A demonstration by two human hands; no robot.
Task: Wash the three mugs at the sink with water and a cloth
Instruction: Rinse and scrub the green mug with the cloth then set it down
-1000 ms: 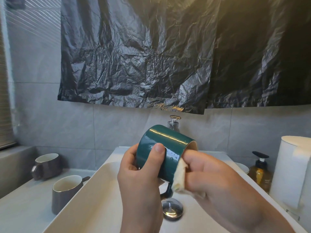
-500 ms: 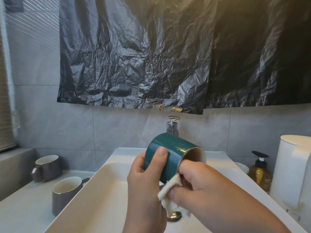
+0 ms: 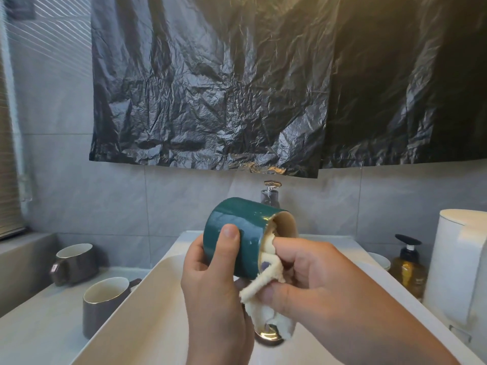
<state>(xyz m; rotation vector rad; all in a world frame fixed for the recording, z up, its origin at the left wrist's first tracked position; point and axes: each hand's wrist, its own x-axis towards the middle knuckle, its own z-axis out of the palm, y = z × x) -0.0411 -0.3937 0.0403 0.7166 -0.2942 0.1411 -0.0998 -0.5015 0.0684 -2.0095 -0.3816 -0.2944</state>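
Observation:
A green mug (image 3: 238,225) lies on its side above the white sink (image 3: 147,312), mouth turned right. My left hand (image 3: 213,291) grips its body, thumb across the front. My right hand (image 3: 316,280) pinches a cream cloth (image 3: 266,280), with fingers pushing the cloth into the mug's mouth. The cloth's tail hangs down over the drain. Two grey mugs stand upright on the counter to the left, one near the sink (image 3: 105,304) and one farther back (image 3: 75,262).
The faucet (image 3: 271,194) rises behind the green mug. A soap pump bottle (image 3: 408,264) and a white paper towel roll (image 3: 458,267) stand on the right. The metal drain plug (image 3: 268,337) is under the cloth. Black plastic sheeting (image 3: 237,88) hangs above.
The cloth has moved from the mug's outer wall into its mouth. My right hand's fingers now reach inside the rim. The mug has shifted slightly right with its mouth more visible.

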